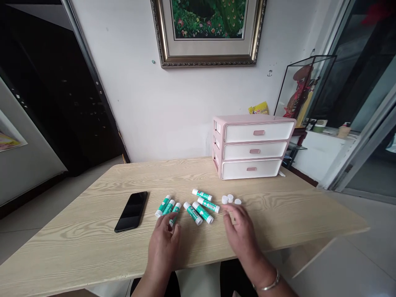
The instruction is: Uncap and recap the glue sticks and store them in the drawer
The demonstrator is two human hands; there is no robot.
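Note:
Several green-and-white glue sticks lie on the wooden table (93, 243) in loose groups. My left hand (163, 243) has its index finger and thumb about the rightmost glue stick (177, 207) of the left group, partly covering it. Beside that one lie two more, the outer glue stick (163, 206) being furthest left. In the middle, a glue stick (202, 212) rests slanted among others. My right hand (241, 233) hovers over the table with bent, parted fingers and nothing visible in them. Just beyond its fingertips are small white caps (230, 198).
A black phone (131, 211) lies left of the glue sticks. At the back right stands a pink and white drawer unit (253, 148), with a yellow packet (260, 108) showing above it. A framed picture (208, 60) hangs on the wall.

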